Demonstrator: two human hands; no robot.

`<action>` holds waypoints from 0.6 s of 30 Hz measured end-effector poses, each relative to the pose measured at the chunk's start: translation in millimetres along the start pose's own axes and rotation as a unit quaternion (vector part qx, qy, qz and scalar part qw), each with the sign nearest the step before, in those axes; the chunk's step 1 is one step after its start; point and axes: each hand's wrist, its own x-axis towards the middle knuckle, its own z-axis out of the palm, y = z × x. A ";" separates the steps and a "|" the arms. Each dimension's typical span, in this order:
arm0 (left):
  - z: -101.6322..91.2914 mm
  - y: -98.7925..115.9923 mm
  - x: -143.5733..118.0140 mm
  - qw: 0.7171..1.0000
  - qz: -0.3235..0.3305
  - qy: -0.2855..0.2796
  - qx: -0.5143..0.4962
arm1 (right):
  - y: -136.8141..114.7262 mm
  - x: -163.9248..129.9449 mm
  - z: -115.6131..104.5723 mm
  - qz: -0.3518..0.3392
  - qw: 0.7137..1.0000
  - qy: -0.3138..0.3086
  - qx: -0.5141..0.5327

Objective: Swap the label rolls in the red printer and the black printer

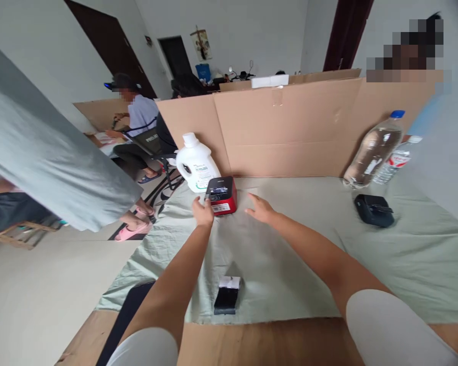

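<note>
A red and black box with a white label on its front stands on the cloth near the cardboard wall. My left hand is at the box's left front corner with its fingers apart; whether it touches the box I cannot tell. To the right of the box, my right hand is held open with fingers stretched out and nothing in it. A white jug with a handle stands just behind the box. Nearer to me lies a small black item with a white end, its kind unclear.
Pale green cloth covers the wooden table, backed by a cardboard wall. A large bottle with a blue cap, a smaller bottle and a black pouch are at the right. People are nearby: one standing left, one seated behind.
</note>
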 end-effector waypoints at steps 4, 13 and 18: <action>15.1 27.1 -68.3 0.967 0.122 -0.031 0.222 | 83.0 -48.8 -81.2 0.128 0.984 0.077 -0.094; 71.5 65.8 -237.3 0.728 0.303 -0.505 0.352 | 224.5 -157.5 -203.9 0.500 0.838 0.111 -0.191; 53.2 50.2 -265.1 0.704 0.352 -0.518 0.335 | 223.4 -189.3 -194.0 0.473 0.858 0.126 -0.156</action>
